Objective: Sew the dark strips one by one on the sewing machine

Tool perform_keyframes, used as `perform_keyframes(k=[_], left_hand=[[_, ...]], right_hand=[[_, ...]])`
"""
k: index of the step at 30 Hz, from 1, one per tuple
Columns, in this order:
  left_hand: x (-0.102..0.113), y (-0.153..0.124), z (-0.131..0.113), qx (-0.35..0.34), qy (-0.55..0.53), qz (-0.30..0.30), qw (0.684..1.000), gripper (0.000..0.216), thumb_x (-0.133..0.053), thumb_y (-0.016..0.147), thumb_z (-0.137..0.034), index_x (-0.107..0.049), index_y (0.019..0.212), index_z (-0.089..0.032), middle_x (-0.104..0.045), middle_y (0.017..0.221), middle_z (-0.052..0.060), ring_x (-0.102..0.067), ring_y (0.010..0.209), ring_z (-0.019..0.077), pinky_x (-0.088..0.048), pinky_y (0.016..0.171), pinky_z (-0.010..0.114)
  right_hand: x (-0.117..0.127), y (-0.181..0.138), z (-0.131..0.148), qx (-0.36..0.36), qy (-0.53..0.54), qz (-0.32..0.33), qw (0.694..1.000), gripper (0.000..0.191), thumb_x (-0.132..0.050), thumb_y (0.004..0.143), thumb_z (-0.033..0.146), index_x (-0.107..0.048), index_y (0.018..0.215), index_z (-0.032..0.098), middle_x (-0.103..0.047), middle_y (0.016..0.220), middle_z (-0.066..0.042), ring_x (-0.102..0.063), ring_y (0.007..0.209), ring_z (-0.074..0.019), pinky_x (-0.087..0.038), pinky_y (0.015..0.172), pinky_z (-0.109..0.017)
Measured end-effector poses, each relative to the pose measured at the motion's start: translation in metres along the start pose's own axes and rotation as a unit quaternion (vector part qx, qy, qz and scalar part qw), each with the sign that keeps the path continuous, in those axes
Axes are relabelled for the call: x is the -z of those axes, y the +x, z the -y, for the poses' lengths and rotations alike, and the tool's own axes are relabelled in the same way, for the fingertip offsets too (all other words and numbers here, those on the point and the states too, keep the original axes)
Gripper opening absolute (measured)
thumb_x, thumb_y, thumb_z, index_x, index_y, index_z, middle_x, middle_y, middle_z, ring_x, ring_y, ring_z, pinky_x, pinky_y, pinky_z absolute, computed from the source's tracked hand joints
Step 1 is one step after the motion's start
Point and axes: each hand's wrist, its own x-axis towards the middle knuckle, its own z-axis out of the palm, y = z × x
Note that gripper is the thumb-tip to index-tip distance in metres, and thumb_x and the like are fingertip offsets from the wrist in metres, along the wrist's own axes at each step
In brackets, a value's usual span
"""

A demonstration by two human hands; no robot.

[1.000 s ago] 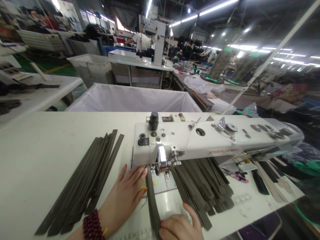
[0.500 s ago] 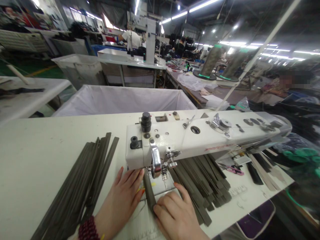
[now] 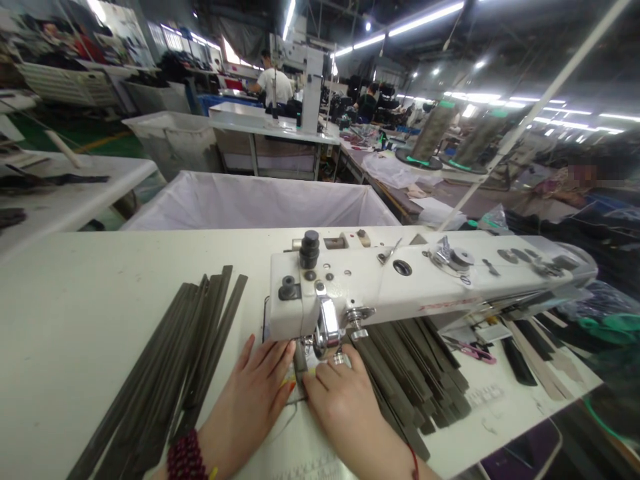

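Note:
A white sewing machine (image 3: 420, 283) stands on the table in front of me. Under its head runs a dark olive fabric strip (image 3: 300, 363), with only a short length showing between my hands. My left hand (image 3: 257, 390) lies flat to the left of the strip, fingers stretched out and fingertips close to the needle area. On the right, my right hand (image 3: 345, 400) has curled fingers pressed on the strip's near end. The needle and presser foot are mostly hidden behind the chrome guard (image 3: 327, 323) and my fingers.
Stacked olive strips (image 3: 170, 360) lie left of my hands, and another pile of strips (image 3: 410, 373) lies under the machine arm. Pink-handled scissors (image 3: 477, 353) rest to the right. A white-lined bin (image 3: 270, 203) stands behind the table. People work farther back.
My right hand has moved forward toward the needle with the strip, and less of the strip shows. My left hand stays beside it. The view has shifted slightly.

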Motion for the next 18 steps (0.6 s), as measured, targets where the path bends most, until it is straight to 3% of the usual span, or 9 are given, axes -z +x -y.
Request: perform_keyframes(k=[7, 13, 18], left_hand=[[0.003, 0.0, -0.002, 0.002, -0.005, 0.008, 1.0, 0.033, -0.052, 0.094, -0.026, -0.059, 0.125, -0.016, -0.061, 0.129, 0.01, -0.049, 0.123, 0.0308, -0.033, 0.107, 0.057], [0.002, 0.0, -0.006, 0.011, -0.005, -0.001, 1.0, 0.029, -0.052, 0.094, -0.023, -0.062, 0.119, -0.016, -0.061, 0.128, 0.01, -0.049, 0.122, 0.0316, -0.032, 0.107, 0.058], [0.009, 0.002, 0.0, -0.006, -0.016, -0.002, 1.0, 0.03, -0.052, 0.093, -0.023, -0.06, 0.121, -0.015, -0.062, 0.124, 0.011, -0.052, 0.118, 0.0313, -0.036, 0.105, 0.055]], right_hand=[[-0.009, 0.013, 0.002, 0.003, -0.084, 0.0, 0.996, 0.006, -0.058, 0.086, 0.012, -0.06, 0.085, 0.017, -0.06, 0.075, -0.002, -0.054, 0.079, -0.0209, -0.029, 0.105, -0.048], [-0.011, 0.02, 0.003, -0.022, -0.098, 0.009, 0.995, 0.018, -0.061, 0.082, 0.009, -0.063, 0.099, 0.016, -0.066, 0.088, -0.006, -0.058, 0.087, -0.0251, -0.033, 0.102, -0.048], [-0.003, 0.016, 0.002, -0.038, -0.087, -0.007, 0.995, 0.011, -0.059, 0.084, 0.009, -0.064, 0.091, 0.016, -0.065, 0.08, -0.006, -0.058, 0.084, -0.0239, -0.031, 0.104, -0.046]])
